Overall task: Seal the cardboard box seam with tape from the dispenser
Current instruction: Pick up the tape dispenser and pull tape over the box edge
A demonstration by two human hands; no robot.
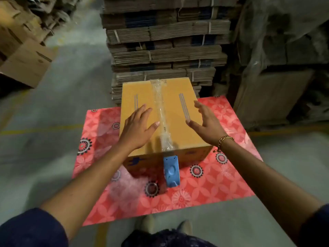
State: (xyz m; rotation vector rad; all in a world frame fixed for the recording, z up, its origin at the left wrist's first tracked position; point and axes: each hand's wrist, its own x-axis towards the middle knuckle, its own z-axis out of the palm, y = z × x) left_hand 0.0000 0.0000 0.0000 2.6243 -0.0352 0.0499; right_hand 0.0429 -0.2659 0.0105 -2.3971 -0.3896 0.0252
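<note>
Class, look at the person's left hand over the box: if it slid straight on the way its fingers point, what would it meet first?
The left hand points forward and slightly right across the box top, so it would probably first meet the wrinkled clear tape along the seam. Its height above the cardboard is unclear.

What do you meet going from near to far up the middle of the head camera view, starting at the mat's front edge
Red patterned mat → blue tape dispenser hanging at the box's near side → cardboard box with clear tape along its top seam → stack of flattened cartons.

Both hands (left [138, 126], right [206, 122]) outstretched, fingers spread, empty.
</note>
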